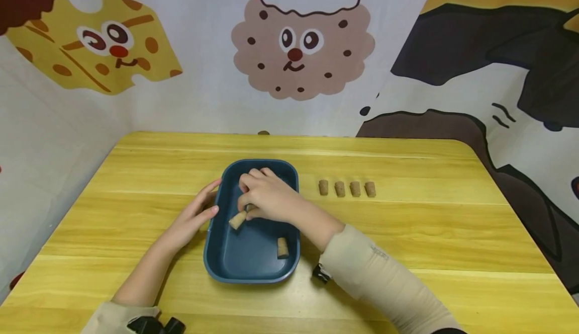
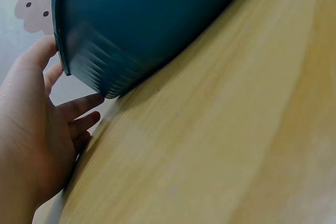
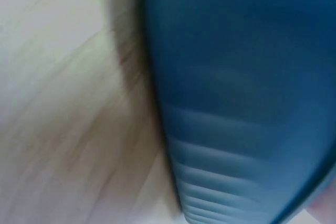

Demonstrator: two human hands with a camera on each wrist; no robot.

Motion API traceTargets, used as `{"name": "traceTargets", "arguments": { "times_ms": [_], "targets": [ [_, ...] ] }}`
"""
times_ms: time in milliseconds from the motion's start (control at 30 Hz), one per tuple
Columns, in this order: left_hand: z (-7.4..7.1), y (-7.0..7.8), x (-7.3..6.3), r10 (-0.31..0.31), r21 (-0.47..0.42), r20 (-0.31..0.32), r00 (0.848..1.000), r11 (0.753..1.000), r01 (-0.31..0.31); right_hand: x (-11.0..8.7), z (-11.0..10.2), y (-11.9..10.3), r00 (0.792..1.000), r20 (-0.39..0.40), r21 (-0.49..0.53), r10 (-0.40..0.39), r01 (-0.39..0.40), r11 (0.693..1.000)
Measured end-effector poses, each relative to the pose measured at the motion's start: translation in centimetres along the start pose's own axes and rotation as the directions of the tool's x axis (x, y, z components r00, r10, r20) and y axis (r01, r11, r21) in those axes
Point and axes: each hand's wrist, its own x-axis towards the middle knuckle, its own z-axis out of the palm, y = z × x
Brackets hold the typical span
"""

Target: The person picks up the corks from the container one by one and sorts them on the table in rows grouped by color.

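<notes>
A dark blue rectangular tray [image 1: 253, 276] stands on the table. My right hand [image 1: 270, 197] reaches into it over the right rim, with thumb and index finger pinching a cork [image 1: 250, 207] that the fingers partly cover. Just by those fingertips, a paler cork [image 1: 237, 220] is tilted; whether it is also held is unclear. Another cork [image 1: 282, 248] sits near the tray's right wall. My left hand [image 1: 192, 218] touches the left side of the tray, thumb at the rim; in the left wrist view its fingers [image 2: 81, 107] extend toward the ribbed outer wall.
Several corks [image 1: 340, 189] stand in a row on the wooden table [image 1: 420, 243], right of the tray. Behind the table hangs a cartoon-printed cloth [image 1: 194, 107]. The right wrist view is blurred and mostly filled by the tray's outer wall [image 3: 231, 77].
</notes>
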Motion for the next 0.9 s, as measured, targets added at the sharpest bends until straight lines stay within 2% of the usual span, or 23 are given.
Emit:
{"name": "traceTargets", "arguments": {
  "times_ms": [233, 467, 700, 900],
  "targets": [
    [0.0, 0.1, -0.1, -0.015, 0.011, -0.01, 1.0, 1.0, 0.015, -0.9, -0.8, 0.0, 0.996, -0.092, 0.01, 0.013, -0.013, 1.0],
    [0.0, 0.0, 0.0, -0.017, 0.039, -0.02, 1.0, 0.999, 0.018, -2.2, -1.5, 0.0, 0.98, -0.193, 0.037, 0.044, -0.037, 0.999],
    [0.0, 0.1, 0.0, -0.031, 0.066, -0.034, 0.999, 0.997, 0.033, -3.5, -1.6, 0.0, 0.959, -0.267, 0.083, 0.097, -0.078, 0.994],
    [0.0, 0.1, 0.0, -0.033, 0.061, -0.037, 0.999, 0.998, 0.035, -4.6, -1.6, -0.4, 0.929, -0.335, 0.124, 0.157, -0.122, 0.985]
  ]
}}
